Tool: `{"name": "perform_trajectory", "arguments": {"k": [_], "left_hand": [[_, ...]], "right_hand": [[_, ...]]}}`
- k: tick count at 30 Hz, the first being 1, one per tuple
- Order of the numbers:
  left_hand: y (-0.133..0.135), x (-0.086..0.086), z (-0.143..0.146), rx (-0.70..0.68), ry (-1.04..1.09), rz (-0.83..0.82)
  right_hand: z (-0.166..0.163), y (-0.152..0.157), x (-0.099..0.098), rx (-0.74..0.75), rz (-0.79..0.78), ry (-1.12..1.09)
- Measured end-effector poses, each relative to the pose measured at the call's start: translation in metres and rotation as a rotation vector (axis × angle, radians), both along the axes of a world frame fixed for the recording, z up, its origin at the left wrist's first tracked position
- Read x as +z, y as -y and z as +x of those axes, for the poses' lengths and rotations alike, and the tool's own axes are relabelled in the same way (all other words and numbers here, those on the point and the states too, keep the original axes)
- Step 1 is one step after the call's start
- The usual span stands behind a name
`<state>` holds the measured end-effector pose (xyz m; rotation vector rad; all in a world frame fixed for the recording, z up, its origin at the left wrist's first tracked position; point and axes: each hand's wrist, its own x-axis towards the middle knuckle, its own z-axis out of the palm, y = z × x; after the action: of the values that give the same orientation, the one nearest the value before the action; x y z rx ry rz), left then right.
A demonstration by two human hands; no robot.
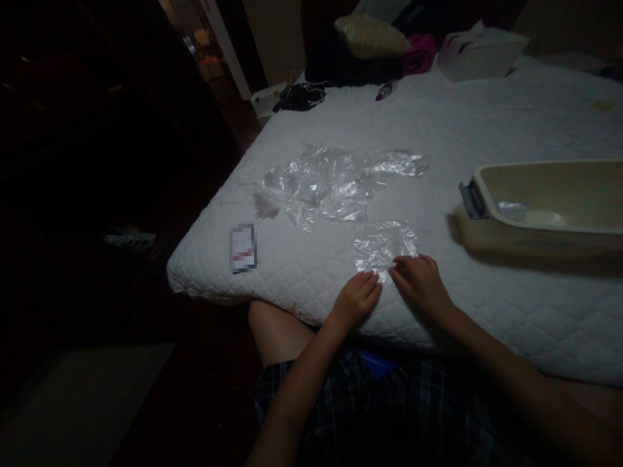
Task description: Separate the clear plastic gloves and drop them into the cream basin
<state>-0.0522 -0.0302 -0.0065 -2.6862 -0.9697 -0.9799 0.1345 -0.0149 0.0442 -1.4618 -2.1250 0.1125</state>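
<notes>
A thin, clear, crinkled plastic piece, roughly square, lies flat on the white quilted bed near its front edge. My left hand rests palm down at its lower left edge, fingers stretched out. On the opposite side, my right hand has its fingers bent together at the plastic's lower right edge, seemingly pinching it; the fingertips are partly hidden. Beyond the hands spreads a larger crumpled clear plastic sheet, with a long strip reaching right. Whether the two pieces are joined, I cannot tell.
A cream plastic bin with a grey latch stands on the bed at right, some clear plastic inside. A phone-sized blurred object lies at left. Further back are a white box, a pillow and a rolled magenta cloth.
</notes>
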Motion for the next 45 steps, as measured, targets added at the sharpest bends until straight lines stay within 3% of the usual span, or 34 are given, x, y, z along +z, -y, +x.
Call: {"name": "perform_trajectory", "arguments": {"k": [11, 25, 36, 45], "left_hand": [[0.000, 0.001, 0.000, -0.002, -0.003, -0.025], [0.000, 0.000, 0.000, 0.004, 0.038, 0.064], [0.001, 0.004, -0.001, -0.026, 0.035, 0.099], [0.002, 0.008, -0.001, -0.026, -0.006, 0.113]], "right_hand": [[-0.004, -0.005, -0.002, 0.104, 0.023, 0.163], [0.004, -0.010, 0.002, 0.106, 0.003, 0.081], [0.000, -0.012, -0.003, 0.121, 0.002, 0.175], [0.015, -0.014, 0.007, 0.122, 0.070, 0.078]]}}
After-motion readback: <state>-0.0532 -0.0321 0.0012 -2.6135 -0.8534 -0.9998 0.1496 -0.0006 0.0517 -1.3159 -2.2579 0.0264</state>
